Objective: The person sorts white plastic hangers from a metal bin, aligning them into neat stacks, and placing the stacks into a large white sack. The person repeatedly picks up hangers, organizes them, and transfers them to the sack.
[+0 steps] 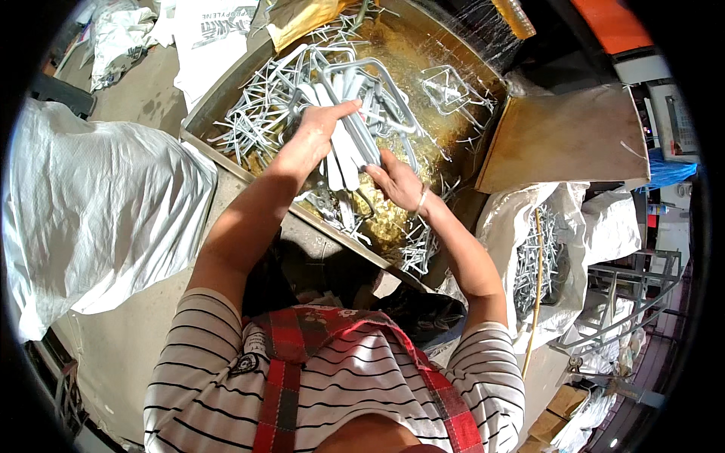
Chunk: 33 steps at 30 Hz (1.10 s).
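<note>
Over a wide metal tray (249, 175), I hold a bundle of light grey looped metal pieces (347, 147) with long flat ends. My left hand (323, 127) is closed around the upper left side of the bundle, thumb stretched along it. Lower on the right side, my right hand (398, 181) grips its edge with bent fingers. The exact kind of these pieces I cannot make out. Beneath and around them, many thin bent metal pieces (260, 109) lie piled in the tray, in shallow yellowish liquid (400, 45). A separate square-framed piece (451, 89) lies toward the tray's far right.
A large white sack (106, 204) stands at the left. On the right, an open white sack (495, 226) holds many small metal parts (536, 260), with a thin stick (538, 287) across it. A brown board (566, 140) leans by the tray's right edge. Yellow sacking (302, 21) hangs over its far edge.
</note>
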Available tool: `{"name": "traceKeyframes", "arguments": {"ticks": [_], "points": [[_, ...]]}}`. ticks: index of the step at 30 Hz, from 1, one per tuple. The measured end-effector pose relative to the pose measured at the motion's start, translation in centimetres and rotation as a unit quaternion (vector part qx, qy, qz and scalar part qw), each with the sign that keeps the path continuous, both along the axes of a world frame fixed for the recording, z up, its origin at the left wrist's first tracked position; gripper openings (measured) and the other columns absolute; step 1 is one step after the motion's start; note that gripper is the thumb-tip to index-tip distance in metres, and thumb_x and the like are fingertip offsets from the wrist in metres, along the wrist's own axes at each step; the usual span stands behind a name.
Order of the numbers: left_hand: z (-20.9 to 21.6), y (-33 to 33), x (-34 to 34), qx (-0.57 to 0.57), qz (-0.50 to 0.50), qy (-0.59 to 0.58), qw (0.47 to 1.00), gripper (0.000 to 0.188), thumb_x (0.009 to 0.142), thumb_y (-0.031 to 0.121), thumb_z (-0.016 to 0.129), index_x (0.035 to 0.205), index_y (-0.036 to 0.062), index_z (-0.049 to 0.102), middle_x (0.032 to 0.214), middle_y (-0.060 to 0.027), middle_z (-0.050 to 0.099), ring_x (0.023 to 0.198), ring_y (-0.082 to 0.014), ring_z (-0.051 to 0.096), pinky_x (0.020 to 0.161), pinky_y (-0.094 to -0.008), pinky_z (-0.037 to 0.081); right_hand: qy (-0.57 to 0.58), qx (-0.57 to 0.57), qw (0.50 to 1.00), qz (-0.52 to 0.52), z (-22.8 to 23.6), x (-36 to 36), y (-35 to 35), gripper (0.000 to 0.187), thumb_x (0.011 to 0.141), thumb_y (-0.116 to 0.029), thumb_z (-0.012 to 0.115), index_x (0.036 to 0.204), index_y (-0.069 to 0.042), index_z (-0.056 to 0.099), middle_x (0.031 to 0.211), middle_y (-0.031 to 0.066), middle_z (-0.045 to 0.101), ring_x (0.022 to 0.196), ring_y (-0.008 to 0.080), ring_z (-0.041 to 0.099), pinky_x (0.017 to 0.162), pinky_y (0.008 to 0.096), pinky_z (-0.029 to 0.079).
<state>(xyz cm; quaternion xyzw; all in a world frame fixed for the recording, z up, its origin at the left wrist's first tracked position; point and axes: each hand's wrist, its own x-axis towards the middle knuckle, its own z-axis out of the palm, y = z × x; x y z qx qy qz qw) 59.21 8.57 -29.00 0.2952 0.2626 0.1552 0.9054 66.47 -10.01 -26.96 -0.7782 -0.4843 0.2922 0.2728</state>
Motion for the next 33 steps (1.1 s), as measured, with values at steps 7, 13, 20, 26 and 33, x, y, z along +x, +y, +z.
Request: {"name": "traceKeyframes", "arguments": {"ticks": [7, 13, 20, 26, 33], "points": [[1.7, 3.7, -1.6, 0.158, 0.146, 0.017, 0.976, 0.026, 0.069, 0.008, 0.075, 0.085, -0.0077, 0.062, 0.081, -0.0126, 0.064, 0.069, -0.0178, 0.06, 0.065, -0.0287, 0.05, -0.143, -0.084, 0.973, -0.158, -6.5, 7.1, -12.1, 0.019, 0.088, -0.018, 0.051, 0.09, 0.0, 0.059, 0.068, 0.0192, 0.056, 0.061, 0.0286, 0.055, 0.059, 0.0353, 0.045], [2.4, 0.9, -2.1, 0.444, -0.068, 0.027, 0.893, 0.035, 0.067, 0.008, 0.073, 0.099, -0.0006, 0.06, 0.092, -0.0089, 0.063, 0.083, -0.0147, 0.06, 0.074, -0.0261, 0.049, -0.332, -0.17, 0.927, 0.036, 5.6, 4.0, -2.2, 0.014, 0.08, -0.018, 0.057, 0.086, -0.005, 0.06, 0.073, 0.0173, 0.061, 0.066, 0.0318, 0.059, 0.059, 0.04, 0.048], [4.0, 0.2, -2.7, 0.443, -0.128, 0.016, 0.887, 0.046, 0.06, 0.01, 0.079, 0.1, -0.0009, 0.06, 0.095, -0.0098, 0.063, 0.086, -0.0184, 0.059, 0.079, -0.0287, 0.048, -0.249, 0.102, 0.962, 0.047, 11.7, 2.3, 4.7, 0.034, 0.072, -0.017, 0.072, 0.102, -0.009, 0.058, 0.098, 0.0081, 0.063, 0.088, 0.0216, 0.062, 0.073, 0.0319, 0.05], [3.2, 5.1, -3.8, 0.252, -0.051, -0.065, 0.964, 0.026, 0.07, 0.01, 0.073, 0.09, -0.0042, 0.063, 0.075, -0.0106, 0.065, 0.065, -0.0167, 0.063, 0.065, -0.0282, 0.052, 0.08, 0.135, 0.962, -0.225, 4.2, 7.3, 2.0, 0.104, 0.062, -0.04, 0.078, 0.136, 0.003, 0.02, 0.132, 0.0278, 0.035, 0.121, 0.0337, 0.039, 0.103, 0.0398, 0.031], [2.7, 6.0, -4.9, 0.182, -0.025, -0.12, 0.976, 0.024, 0.079, 0.016, 0.066, 0.09, -0.0027, 0.058, 0.071, -0.0096, 0.062, 0.057, -0.0175, 0.06, 0.055, -0.0288, 0.051, 0.426, -0.074, 0.9, -0.062, -2.3, 2.0, 2.9, 0.036, 0.077, -0.031, 0.064, 0.092, 0.002, 0.06, 0.079, 0.0099, 0.063, 0.058, 0.0126, 0.059, 0.054, 0.024, 0.048]]}}
